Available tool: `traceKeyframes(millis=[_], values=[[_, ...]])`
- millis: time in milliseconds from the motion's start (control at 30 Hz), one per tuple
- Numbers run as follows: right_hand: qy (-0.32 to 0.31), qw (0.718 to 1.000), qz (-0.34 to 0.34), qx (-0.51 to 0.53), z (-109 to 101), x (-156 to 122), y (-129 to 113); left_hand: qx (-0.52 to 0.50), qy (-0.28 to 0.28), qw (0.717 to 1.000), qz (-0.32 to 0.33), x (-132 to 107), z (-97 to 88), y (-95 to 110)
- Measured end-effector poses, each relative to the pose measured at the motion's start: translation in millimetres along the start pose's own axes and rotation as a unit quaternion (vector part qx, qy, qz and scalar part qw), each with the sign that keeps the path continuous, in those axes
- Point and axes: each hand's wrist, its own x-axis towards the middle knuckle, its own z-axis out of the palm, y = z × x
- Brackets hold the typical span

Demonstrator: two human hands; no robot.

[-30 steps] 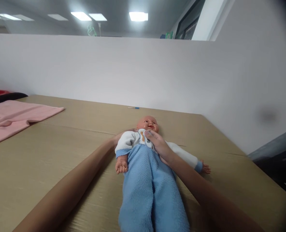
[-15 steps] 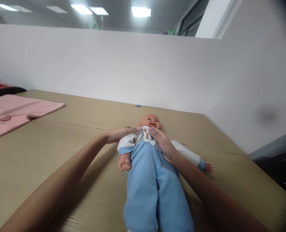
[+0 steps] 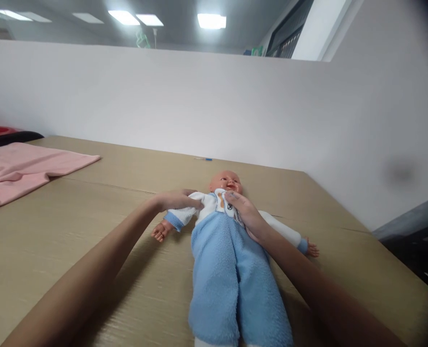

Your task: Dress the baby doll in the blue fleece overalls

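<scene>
A baby doll (image 3: pixel 214 270) lies face up on the table, its head at the far end, dressed in a white and blue fleece outfit. My left hand (image 3: pixel 176 200) is closed around the white sleeve (image 3: pixel 185 215) at the doll's upper arm, thumb on top and the other fingers mostly hidden behind. That arm points outward, its blue cuff and small hand resting low near the table. My right hand (image 3: pixel 248 214) lies flat on the doll's chest, fingers stretched toward the chin. Beyond my right wrist the doll's other sleeve (image 3: pixel 281 226) reaches out to the right.
Pink cloth (image 3: pixel 29 166) is spread at the table's left, with a red and black object (image 3: pixel 7 135) behind it. A small blue-ended item (image 3: pixel 207 159) lies near the back edge. A white wall (image 3: pixel 163 101) closes off the table's (image 3: pixel 91 231) far side.
My left hand has swung the doll's arm outward to the left, away from its body. My right hand remains on the chest.
</scene>
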Motion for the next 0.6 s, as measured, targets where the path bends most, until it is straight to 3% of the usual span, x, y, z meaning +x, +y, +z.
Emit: traceKeyframes(millis=[67,133,200,267,367,467,600], values=[[-0.010,0.999,0.001,-0.039,-3.7,-1.7,-11.3,0.014,0.004,1.000,-0.003,1.6,-2.1,-2.5],[-0.021,0.987,-0.027,-0.158,-10.0,-6.0,-27.1,0.030,0.007,0.999,-0.015,2.0,-4.7,-4.0],[-0.045,0.939,-0.073,-0.333,-19.2,-11.8,-43.7,0.056,0.007,0.998,-0.026,0.9,-7.8,-4.1],[-0.094,0.895,-0.079,-0.429,-30.9,-16.1,-56.9,0.085,0.009,0.996,-0.037,-1.2,-11.0,-3.4],[-0.123,0.885,-0.054,-0.446,-50.3,-15.9,-65.6,0.102,0.007,0.993,-0.059,-3.3,-14.8,-3.4],[-0.114,0.891,-0.024,-0.439,-66.8,-11.4,-65.4,0.116,0.004,0.990,-0.076,-2.1,-17.7,-6.6],[-0.154,0.897,0.022,-0.413,-78.3,-10.6,-64.6,0.164,0.008,0.984,-0.076,-1.5,-23.5,-10.5]])
